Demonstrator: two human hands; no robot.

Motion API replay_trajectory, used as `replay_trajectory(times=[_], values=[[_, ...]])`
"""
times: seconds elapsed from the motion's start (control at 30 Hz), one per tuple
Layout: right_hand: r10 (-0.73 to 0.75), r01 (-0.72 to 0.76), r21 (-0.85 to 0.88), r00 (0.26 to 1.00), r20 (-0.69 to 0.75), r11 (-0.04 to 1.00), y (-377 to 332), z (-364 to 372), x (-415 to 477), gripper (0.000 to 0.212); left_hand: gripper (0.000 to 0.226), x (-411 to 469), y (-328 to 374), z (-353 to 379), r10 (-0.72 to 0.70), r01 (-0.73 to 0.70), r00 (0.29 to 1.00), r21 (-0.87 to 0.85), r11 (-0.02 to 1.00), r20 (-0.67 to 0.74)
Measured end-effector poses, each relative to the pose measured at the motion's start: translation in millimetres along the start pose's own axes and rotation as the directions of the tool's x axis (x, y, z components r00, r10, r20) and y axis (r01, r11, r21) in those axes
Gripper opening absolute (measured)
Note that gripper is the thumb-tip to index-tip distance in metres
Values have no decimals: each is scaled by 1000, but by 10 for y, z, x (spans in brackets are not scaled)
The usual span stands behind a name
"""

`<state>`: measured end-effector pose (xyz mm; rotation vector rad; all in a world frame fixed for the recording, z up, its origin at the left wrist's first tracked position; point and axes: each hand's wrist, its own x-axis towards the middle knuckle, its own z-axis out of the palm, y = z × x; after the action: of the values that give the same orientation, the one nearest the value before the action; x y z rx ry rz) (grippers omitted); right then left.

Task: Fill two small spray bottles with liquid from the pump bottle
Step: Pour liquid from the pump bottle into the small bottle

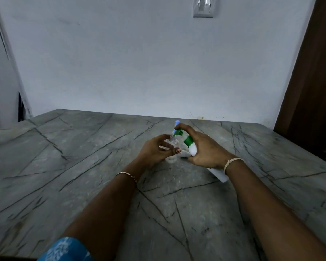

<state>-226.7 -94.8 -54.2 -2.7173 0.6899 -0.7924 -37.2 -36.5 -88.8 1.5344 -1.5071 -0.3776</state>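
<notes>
**Step in hand:** dispensing into one small spray bottle. The fill level cannot be read, and a second bottle cannot be identified with certainty.

1. The tabletop (83,147) is a flat grey slab with a stone pattern of dark, branching veins and a dull sheen.
2. The pump bottle (217,174) is a long cylinder of white opaque plastic with a green pump head (184,137). It is tilted steeply, base toward the person and nozzle away.
3. The right hand (205,149) grasps the bottle's upper body, with the index finger laid over the pump head.
4. The left hand (154,149) pinches the small spray bottle (172,143) between thumb and fingers. This clear plastic bottle has an open neck and stands upright at the centre of the tabletop.
5. The nozzle tip sits at that neck; contact cannot be confirmed.
6. A pale blue cap-like part (177,123) shows just behind the nozzle. What it belongs to cannot be told.

**Next move (judgement):** press the pump head in short strokes while the left hand keeps the neck aligned. The opening is narrow, so misalignment would likely spill liquid.
</notes>
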Motion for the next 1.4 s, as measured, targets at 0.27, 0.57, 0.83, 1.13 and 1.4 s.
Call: replay_trajectory(times=[0.27,0.57,0.83,1.13,1.4], values=[[-10,10,54,1000,1,998,0,33,64,82,61,-17,33,-15,-14,14,1000,3,1000,8],[-20,19,-22,999,-36,1000,-13,58,78,80,64,-45,97,-18,-42,43,999,-24,999,24],[-44,44,-20,999,1,999,4,39,60,88,62,-55,114,-27,-66,69,996,-49,996,57],[-65,63,-40,997,-49,997,-50,68,75,72,38,-59,160,5,-56,62,997,-131,989,47],[-38,39,-102,999,13,994,0,40,15,87,35,-29,149,19,-79,92,994,-183,979,77]])
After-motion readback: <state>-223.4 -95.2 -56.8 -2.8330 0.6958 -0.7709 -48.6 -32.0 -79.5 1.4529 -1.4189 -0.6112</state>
